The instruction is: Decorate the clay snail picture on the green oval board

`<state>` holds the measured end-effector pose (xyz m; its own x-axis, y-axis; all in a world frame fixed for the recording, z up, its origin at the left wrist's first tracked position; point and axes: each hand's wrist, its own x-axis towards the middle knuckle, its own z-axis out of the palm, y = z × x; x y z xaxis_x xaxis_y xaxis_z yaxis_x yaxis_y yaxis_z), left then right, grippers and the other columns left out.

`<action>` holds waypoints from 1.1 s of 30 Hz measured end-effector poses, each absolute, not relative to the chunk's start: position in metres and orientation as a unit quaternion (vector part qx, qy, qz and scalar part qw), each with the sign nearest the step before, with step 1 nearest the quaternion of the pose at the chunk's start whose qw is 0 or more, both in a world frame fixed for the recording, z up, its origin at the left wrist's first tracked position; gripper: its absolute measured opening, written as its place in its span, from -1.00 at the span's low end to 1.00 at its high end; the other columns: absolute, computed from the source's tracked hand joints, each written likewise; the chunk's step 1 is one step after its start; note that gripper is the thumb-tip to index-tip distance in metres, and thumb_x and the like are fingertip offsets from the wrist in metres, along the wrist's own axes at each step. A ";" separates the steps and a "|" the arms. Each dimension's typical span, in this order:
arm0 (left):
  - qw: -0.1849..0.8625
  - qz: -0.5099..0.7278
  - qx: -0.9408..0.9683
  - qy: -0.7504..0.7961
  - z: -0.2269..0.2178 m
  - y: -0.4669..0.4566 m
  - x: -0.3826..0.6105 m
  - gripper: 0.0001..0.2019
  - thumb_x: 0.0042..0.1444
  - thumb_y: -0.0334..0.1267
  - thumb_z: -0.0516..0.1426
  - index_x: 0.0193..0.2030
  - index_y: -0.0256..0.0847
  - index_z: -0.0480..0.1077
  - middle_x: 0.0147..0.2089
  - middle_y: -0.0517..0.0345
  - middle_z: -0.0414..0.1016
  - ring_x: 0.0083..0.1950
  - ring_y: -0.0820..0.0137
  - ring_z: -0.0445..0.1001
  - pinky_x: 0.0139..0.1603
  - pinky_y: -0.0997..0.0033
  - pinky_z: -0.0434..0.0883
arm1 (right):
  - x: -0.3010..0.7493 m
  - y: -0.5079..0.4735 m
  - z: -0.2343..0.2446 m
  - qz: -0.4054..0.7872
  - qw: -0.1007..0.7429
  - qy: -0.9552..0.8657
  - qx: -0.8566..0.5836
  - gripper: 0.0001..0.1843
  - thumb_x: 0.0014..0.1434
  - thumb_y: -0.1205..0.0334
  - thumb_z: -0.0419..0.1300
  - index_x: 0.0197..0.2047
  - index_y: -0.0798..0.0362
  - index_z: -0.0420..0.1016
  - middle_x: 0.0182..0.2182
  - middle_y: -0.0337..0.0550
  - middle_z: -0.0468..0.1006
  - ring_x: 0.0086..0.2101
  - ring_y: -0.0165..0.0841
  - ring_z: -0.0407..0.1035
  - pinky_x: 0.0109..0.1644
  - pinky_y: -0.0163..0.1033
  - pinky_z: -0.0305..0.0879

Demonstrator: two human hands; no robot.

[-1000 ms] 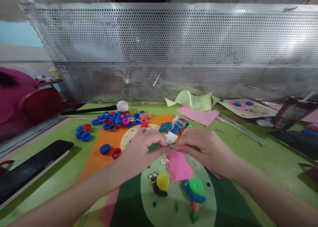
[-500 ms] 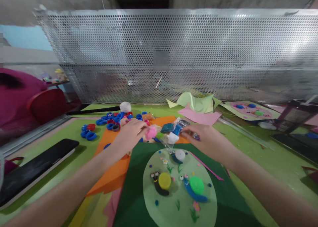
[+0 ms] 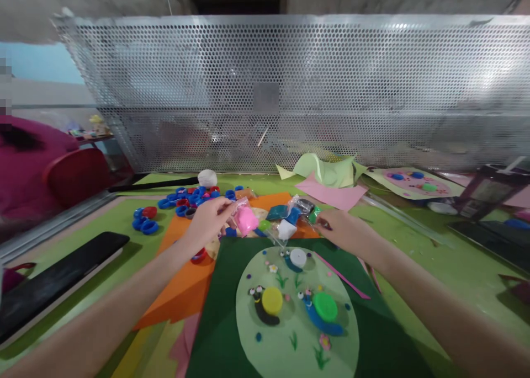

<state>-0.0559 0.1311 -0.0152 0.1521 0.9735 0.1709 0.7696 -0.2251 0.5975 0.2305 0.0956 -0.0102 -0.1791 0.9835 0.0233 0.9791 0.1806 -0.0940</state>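
My left hand point(image 3: 209, 222) pinches a clear packet of pink clay point(image 3: 245, 219) and holds it just above the orange felt sheet point(image 3: 188, 278). My right hand point(image 3: 345, 230) reaches into a heap of small clay packets point(image 3: 292, 215), its fingers closed on something I cannot make out. Nearer to me, a pale green oval point(image 3: 296, 312) lies on dark green felt point(image 3: 219, 334). Stuck on it are a yellow cap snail point(image 3: 271, 302), a green cap snail point(image 3: 323, 309) and a white cap figure point(image 3: 296, 257).
Several blue, red and pink bottle caps point(image 3: 186, 198) lie at the back left with a white ball point(image 3: 206, 177). A black phone point(image 3: 53, 281) rests at the left. Pink and green paper point(image 3: 331, 182) sits by the perforated metal screen point(image 3: 290, 91). A dark box point(image 3: 484, 193) stands right.
Both hands had held the pink packet together over the oval. Now the left hand has carried it back toward the caps, and the right hand has moved to the packet heap.
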 end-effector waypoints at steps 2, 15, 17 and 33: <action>0.207 0.265 0.736 0.588 -0.016 0.131 -0.057 -0.74 0.25 -0.13 0.02 -0.14 -0.32 0.34 -0.37 0.19 0.42 -0.50 0.52 0.40 -0.49 0.49 0.42 | 0.232 0.098 -0.014 0.011 0.019 -0.764 -0.645 -0.79 0.26 0.17 0.09 -0.23 0.16 0.42 -0.28 -0.15 0.47 -0.27 -0.36 0.38 -0.19 -0.17 0.36; 0.046 0.255 0.796 0.546 -0.026 0.135 -0.065 -0.74 0.21 -0.23 0.07 0.00 -0.28 0.30 0.00 0.00 0.37 -0.03 0.26 0.41 -0.03 0.08 0.37 | 0.230 0.103 -0.039 -0.067 -0.026 -0.723 -0.687 -0.66 0.26 0.15 0.10 0.04 0.14 0.30 -0.10 -0.06 0.40 -0.16 -0.27 0.36 -0.12 -0.07 0.37; 0.021 0.244 0.814 0.526 -0.028 0.134 -0.065 -0.75 0.20 -0.25 0.08 -0.01 -0.28 0.31 0.05 0.00 0.34 0.06 0.21 0.35 0.05 0.01 0.31 | 0.227 0.103 -0.042 -0.084 -0.020 -0.724 -0.684 -0.65 0.26 0.15 0.10 0.06 0.13 0.28 -0.07 -0.04 0.38 -0.12 -0.24 0.34 -0.08 -0.03 0.34; 0.153 0.035 0.963 0.217 -0.013 0.030 0.003 -0.16 0.07 -0.44 0.00 0.30 0.04 -0.54 0.17 0.09 0.33 0.26 0.03 0.10 0.17 -0.22 0.04 | 0.223 0.102 -0.060 -0.127 0.043 -0.742 -0.657 -0.57 0.26 0.12 0.08 0.14 0.11 0.19 -0.08 -0.05 0.36 -0.11 -0.22 0.31 -0.09 -0.03 0.31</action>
